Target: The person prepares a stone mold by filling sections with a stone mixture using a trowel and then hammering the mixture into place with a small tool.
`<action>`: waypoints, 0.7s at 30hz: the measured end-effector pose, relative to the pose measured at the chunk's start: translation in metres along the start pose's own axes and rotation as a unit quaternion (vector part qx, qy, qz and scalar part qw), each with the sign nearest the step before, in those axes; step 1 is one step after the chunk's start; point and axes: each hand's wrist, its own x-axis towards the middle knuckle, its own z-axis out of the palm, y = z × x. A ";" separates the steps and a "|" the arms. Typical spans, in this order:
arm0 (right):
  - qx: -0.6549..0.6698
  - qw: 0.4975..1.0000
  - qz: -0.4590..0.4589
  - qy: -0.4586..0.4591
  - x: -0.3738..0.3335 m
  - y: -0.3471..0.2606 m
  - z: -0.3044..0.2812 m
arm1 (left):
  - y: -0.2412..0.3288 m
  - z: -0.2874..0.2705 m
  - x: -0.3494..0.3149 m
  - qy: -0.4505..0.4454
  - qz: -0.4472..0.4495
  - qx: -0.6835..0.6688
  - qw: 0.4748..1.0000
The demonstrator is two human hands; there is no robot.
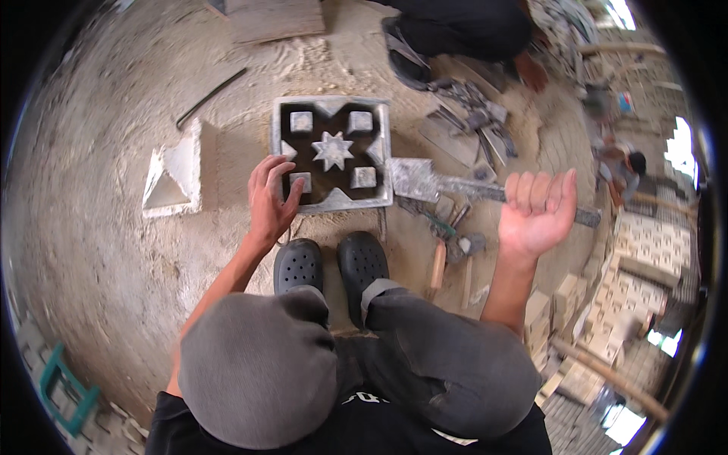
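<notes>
A square grey metal block mould [384, 136] lies on the sandy floor before my feet. Inside it stand small square cores and an eight-pointed star [334, 151]. My left hand [271, 199] rests at the mould's left rim, fingers spread over the edge and thumb near the lower left core. My right hand [536, 212] is closed round the handle of a heavy hammer with a blocky, dusty head [414, 180]. That head is at the mould's right side; whether it touches the wall, I cannot tell.
A white pyramid-shaped piece [173, 176] and a dark rod [211, 97] lie to the left. Scattered tools [447, 235] and metal pieces [472, 121] lie to the right. Another person [462, 30] crouches beyond. Patterned blocks [618, 311] are stacked far right.
</notes>
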 end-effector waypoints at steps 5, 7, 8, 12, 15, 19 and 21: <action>-0.060 0.963 -0.076 0.249 -0.001 0.003 -0.042 | -0.002 0.015 -0.011 -0.016 0.007 0.060 0.998; -0.071 0.934 -0.058 0.344 0.010 0.021 -0.059 | -0.002 0.014 -0.009 -0.018 0.007 0.070 0.997; -0.081 0.919 -0.038 0.383 0.013 0.028 -0.074 | -0.001 0.015 -0.012 -0.024 0.004 0.068 0.997; -0.021 0.916 -0.022 0.401 0.026 0.058 -0.119 | -0.003 0.014 -0.011 -0.023 0.011 0.067 0.997; 0.090 0.923 -0.021 0.375 0.016 0.092 -0.165 | -0.009 0.012 -0.010 -0.015 0.024 0.084 0.996; 0.115 0.856 0.070 0.499 -0.047 0.154 -0.247 | -0.011 0.021 -0.018 -0.010 0.042 0.091 0.995; 0.128 0.844 0.149 0.500 -0.089 0.160 -0.273 | -0.011 0.020 -0.017 -0.009 0.036 0.109 0.993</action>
